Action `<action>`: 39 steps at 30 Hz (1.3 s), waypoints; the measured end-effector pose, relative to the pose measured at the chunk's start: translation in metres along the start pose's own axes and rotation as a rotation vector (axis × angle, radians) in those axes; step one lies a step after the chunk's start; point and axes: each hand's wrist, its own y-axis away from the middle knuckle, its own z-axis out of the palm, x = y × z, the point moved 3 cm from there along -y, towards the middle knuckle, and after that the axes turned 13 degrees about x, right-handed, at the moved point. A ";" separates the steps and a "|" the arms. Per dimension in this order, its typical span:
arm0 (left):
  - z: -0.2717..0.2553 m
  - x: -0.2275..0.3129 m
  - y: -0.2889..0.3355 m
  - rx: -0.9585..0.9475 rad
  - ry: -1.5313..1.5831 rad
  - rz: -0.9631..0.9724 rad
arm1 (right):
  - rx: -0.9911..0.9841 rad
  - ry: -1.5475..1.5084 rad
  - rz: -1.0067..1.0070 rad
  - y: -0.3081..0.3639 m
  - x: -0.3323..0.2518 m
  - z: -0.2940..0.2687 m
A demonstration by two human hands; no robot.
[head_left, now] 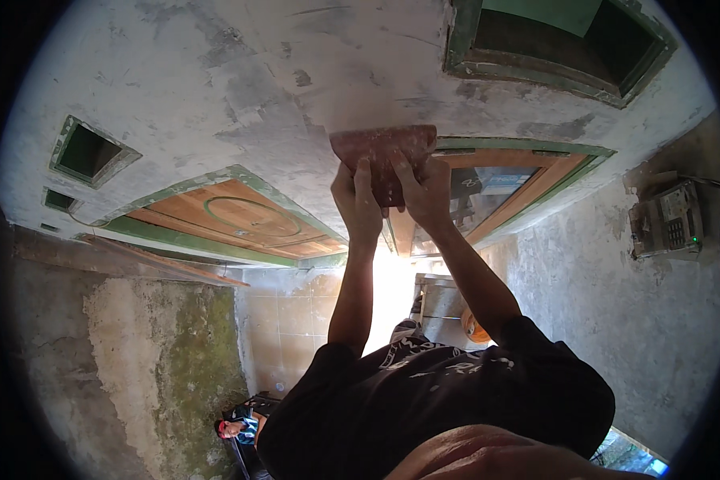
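Both my arms are stretched up and away from me against a whitish, patchy plastered wall [296,104]. Between my hands is a reddish-brown sheet of what looks like sandpaper [384,144], dusted with pale specks. Its wide, curved top edge lies against the plaster. My left hand [358,196] grips its left side and my right hand [426,188] its right side, fingers bent over the sheet. The lower part hangs between my two hands. Whether a block sits behind it is hidden.
A brown wooden door [240,216] with a green frame is left of my hands, and a glazed wooden door [528,180] is right. Green-edged openings [88,152] break the wall. A telephone-like device [668,220] hangs at right. Another person [240,428] is at lower left.
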 end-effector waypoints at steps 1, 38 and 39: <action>0.003 0.004 0.002 -0.002 0.002 -0.002 | 0.003 0.002 -0.001 0.001 -0.004 -0.002; 0.025 0.054 0.000 -0.010 -0.017 0.065 | 0.016 -0.042 -0.124 -0.014 -0.045 0.011; 0.021 0.047 0.001 0.034 -0.017 0.067 | 0.022 -0.031 -0.125 -0.014 -0.043 0.012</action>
